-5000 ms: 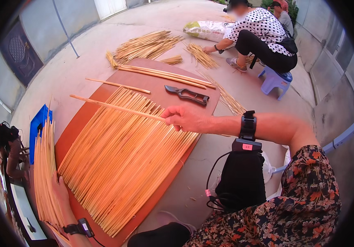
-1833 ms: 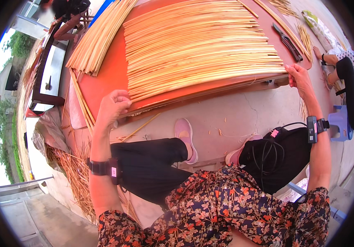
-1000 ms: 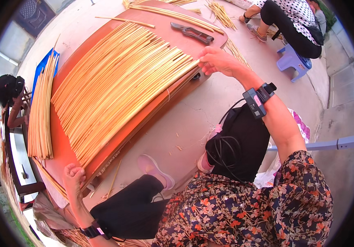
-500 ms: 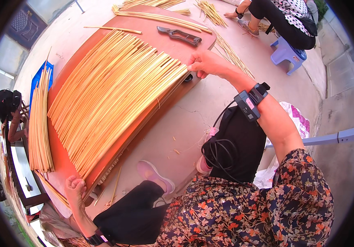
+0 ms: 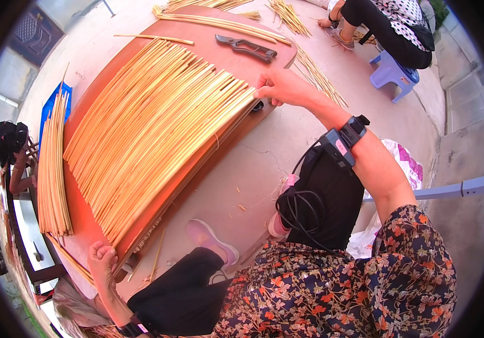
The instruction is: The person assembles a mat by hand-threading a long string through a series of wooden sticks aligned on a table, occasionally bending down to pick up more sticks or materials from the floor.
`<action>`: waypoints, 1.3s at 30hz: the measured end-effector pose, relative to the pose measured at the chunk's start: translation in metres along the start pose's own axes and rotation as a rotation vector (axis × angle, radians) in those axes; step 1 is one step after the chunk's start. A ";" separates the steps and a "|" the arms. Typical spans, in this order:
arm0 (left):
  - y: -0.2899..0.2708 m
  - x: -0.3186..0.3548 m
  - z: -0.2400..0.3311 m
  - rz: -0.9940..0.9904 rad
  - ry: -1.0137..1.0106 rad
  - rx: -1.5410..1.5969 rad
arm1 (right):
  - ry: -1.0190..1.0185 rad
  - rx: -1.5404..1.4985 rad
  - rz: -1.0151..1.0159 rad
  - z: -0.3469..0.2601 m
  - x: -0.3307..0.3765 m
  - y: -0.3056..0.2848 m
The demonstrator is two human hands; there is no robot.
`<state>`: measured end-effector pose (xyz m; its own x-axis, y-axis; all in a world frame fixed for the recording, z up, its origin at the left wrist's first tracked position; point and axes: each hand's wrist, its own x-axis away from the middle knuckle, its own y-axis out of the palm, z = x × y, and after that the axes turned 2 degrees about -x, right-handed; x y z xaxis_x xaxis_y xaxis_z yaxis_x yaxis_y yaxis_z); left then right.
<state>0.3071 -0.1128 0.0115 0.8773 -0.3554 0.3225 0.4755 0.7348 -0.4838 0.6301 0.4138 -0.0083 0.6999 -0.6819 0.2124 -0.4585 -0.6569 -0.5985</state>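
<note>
A wide row of straw-coloured stalks [image 5: 152, 129] lies side by side on the reddish-brown table [image 5: 87, 205]. At the row's front edge runs the nearest stalk [image 5: 183, 163], with one of my hands at each end. My right hand [image 5: 280, 87] pinches its far right end between thumb and fingers, just past the table edge. Down at the near left end, my left hand [image 5: 102, 259] is closed with curled fingers against the stalk's tip. The fingertips of both hands are partly hidden. Black pruning shears [image 5: 246, 48] lie on the table beyond my right hand.
A separate bundle of stalks [image 5: 54, 169] rests along the table's left side. More long stalks [image 5: 219, 25] lie at the far edge. A person [image 5: 399, 34] sits on a purple stool [image 5: 394, 76] at the upper right, near stalks on the ground [image 5: 290, 17].
Both my hands stay at the two ends of the front stalk, almost unmoved. The seated person's hand at the upper right has shifted slightly.
</note>
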 end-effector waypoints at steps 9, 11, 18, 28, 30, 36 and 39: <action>0.013 0.011 0.003 0.016 0.001 0.012 | 0.002 0.021 -0.003 0.010 -0.004 -0.006; 0.017 0.017 0.005 0.035 -0.004 0.014 | 0.002 0.035 -0.003 0.011 -0.005 -0.007; -0.005 0.024 0.001 0.012 -0.008 0.088 | -0.104 -0.057 0.002 -0.003 0.006 0.007; -0.045 0.019 -0.010 0.131 0.160 0.237 | -0.144 -0.137 -0.064 -0.041 0.045 0.007; -0.051 0.013 -0.001 0.168 0.191 0.291 | -0.193 -0.186 -0.243 -0.043 0.057 0.006; -0.087 -0.033 0.032 0.273 0.350 0.470 | -0.086 -0.014 -0.721 -0.099 0.097 0.031; -0.083 -0.060 0.060 0.237 0.448 0.588 | -0.083 -0.142 -0.817 -0.102 0.110 0.044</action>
<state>0.2109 -0.1181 0.0812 0.9535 -0.2580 -0.1559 0.2688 0.9618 0.0524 0.6311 0.2771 0.0670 0.8776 0.0491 0.4768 0.1503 -0.9728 -0.1764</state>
